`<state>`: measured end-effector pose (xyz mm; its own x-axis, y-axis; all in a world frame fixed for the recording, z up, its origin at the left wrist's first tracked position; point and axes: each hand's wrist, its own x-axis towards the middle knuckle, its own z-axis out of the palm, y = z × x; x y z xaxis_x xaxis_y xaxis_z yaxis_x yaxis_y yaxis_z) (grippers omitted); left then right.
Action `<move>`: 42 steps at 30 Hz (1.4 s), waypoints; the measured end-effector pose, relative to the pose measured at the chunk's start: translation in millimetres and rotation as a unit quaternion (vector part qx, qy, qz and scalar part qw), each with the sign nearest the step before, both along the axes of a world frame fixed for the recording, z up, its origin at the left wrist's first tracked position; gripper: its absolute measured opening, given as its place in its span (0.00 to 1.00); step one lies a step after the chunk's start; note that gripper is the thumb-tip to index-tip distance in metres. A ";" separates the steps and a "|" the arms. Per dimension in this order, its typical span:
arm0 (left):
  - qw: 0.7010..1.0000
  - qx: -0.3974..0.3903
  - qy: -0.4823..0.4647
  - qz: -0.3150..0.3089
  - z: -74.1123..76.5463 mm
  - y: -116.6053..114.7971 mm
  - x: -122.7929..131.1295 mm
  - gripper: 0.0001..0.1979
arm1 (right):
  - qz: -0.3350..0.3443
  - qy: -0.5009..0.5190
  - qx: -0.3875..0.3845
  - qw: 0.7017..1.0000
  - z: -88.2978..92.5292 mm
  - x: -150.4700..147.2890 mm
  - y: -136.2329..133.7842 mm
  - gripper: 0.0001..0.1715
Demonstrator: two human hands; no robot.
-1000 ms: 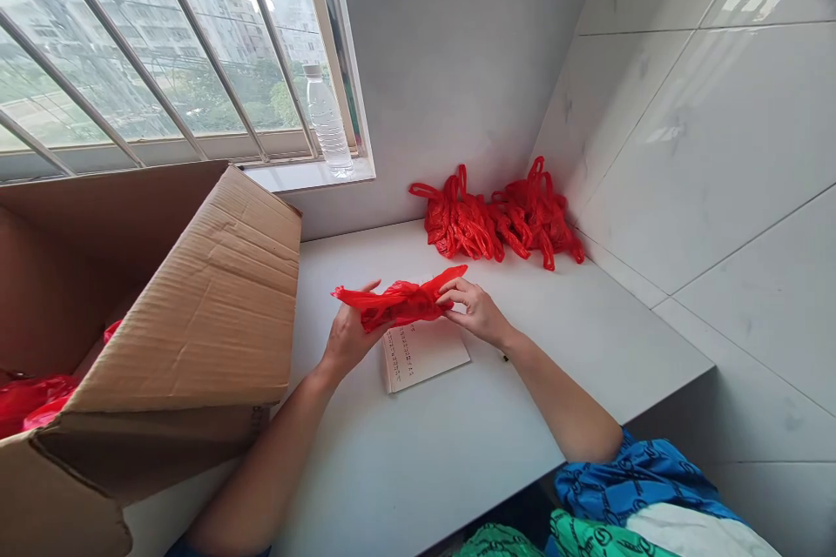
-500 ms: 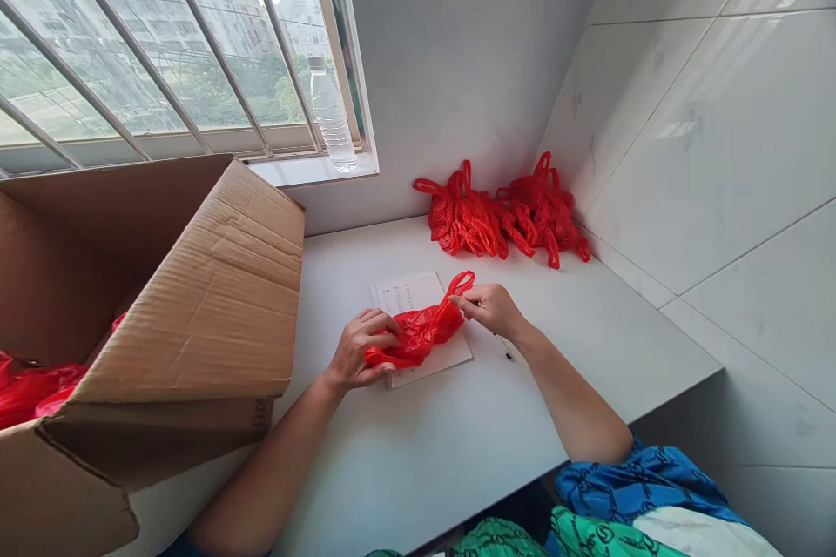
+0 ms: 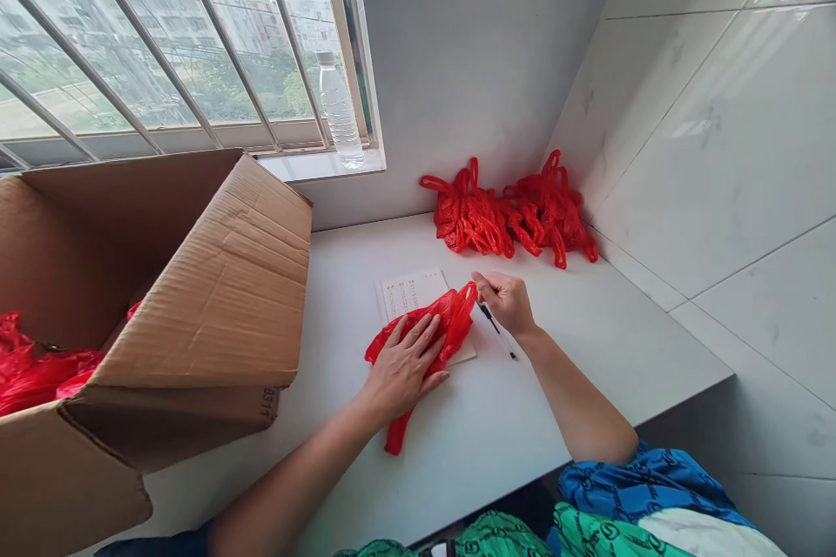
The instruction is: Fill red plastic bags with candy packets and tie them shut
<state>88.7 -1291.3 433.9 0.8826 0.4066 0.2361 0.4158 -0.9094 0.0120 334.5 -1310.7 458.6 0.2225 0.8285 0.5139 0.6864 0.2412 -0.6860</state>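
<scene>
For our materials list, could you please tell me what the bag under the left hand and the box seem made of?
Red bag: probably thin plastic film, slightly glossy, judging by its crinkles and sheen.
Box: apparently corrugated cardboard, matte brown, judging by faint ridges and creases.

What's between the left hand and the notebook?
A red bag. In the head view, the left hand lies spread on it, and the bag covers part of the notebook.
</scene>
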 end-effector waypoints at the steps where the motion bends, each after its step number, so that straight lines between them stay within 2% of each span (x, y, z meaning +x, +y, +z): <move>1: 1.000 0.011 0.006 0.001 -3.5 -2.1 0.0 0.28 | 0.000 0.004 0.006 1.000 -0.1 -0.1 0.0 0.33; 7: 0.998 0.058 0.021 -0.001 -8.4 -4.2 -2.0 0.27 | 0.012 0.010 0.019 1.000 -3.3 1.3 1.6 0.32; 15: 0.999 0.034 0.028 0.020 -9.1 -10.2 2.4 0.23 | 0.012 0.004 0.009 1.000 -6.8 2.2 3.7 0.32; 23: 0.999 -0.028 -0.007 0.033 11.7 -13.2 7.4 0.21 | 0.024 -0.005 0.006 1.000 -5.6 0.2 3.6 0.32; 26: 0.998 -0.033 -0.020 0.047 15.0 -11.2 7.9 0.19 | 0.025 -0.006 0.006 1.000 -4.4 1.9 2.9 0.33; 36: 0.998 -0.035 0.004 0.050 10.8 -7.2 11.9 0.24 | 0.027 -0.005 0.002 1.000 -5.0 3.3 1.8 0.34; 39: 0.998 -0.025 -0.019 0.057 10.7 -8.0 11.3 0.24 | 0.026 -0.006 0.000 1.000 -3.9 3.2 0.8 0.34; 42: 0.995 -0.003 -0.048 0.089 10.4 -14.5 10.5 0.29 | 0.028 -0.006 0.003 1.000 -4.0 2.6 -2.7 0.32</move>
<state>99.1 -1305.8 444.3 0.7695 0.5563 0.3136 0.5671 -0.8211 0.0647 337.1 -1313.4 454.6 0.1691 0.8361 0.5218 0.6793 0.2847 -0.6763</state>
